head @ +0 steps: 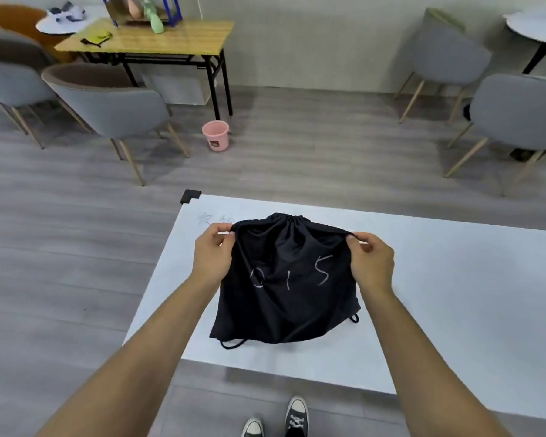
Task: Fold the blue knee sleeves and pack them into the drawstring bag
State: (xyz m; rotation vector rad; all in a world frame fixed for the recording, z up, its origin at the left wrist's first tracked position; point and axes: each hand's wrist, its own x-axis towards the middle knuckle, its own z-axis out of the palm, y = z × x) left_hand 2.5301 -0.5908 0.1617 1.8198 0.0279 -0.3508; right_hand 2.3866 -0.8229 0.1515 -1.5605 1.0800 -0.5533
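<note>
A black drawstring bag [284,298] marked "015" in chalk lies on the white table [438,279], its gathered mouth pointing away from me. My left hand [212,257] pinches the cord at the bag's upper left corner. My right hand [371,263] pinches the cord at the upper right corner. The mouth is bunched tight between the two hands. Loose cord ends poke out at the bag's bottom corners. No blue knee sleeves are visible; the bag's inside is hidden.
The table's near edge runs just above my shoes [278,417]. Beyond the table lies grey floor with a pink bucket [216,135], grey chairs [114,111] left and right, and a wooden table [158,39] with items at the back.
</note>
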